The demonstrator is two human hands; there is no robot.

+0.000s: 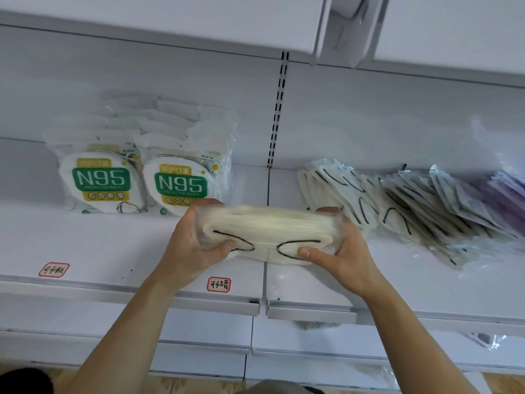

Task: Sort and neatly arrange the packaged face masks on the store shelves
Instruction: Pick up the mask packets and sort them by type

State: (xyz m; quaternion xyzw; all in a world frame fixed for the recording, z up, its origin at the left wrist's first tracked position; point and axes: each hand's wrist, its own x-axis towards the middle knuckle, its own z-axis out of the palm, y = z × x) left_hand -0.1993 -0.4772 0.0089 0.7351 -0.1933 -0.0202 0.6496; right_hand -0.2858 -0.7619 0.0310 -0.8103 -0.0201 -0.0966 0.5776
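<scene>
arms: we reach both bare forearms up from the near edge, converging toward the far middle | left hand [196,240]: fingers curled, thumb pressed on the near face | right hand [345,251]: mirrors it, thumb forward, fingers wrapped behind

A white metal shelf [85,240] runs across the view. It meets a second white shelf [397,274] at a narrow seam near the middle. Behind them stands a white back panel [142,75], with a slotted upright strip [279,109] rising above the seam. Two small red-bordered labels with handwritten characters sit near the front edge of the first shelf: one label [54,269] toward its left end, the other label [218,284] close to the seam. An upper shelf [170,21] overhangs the top. Lower shelves [127,317] show below, then a strip of tan floor [176,383].
</scene>
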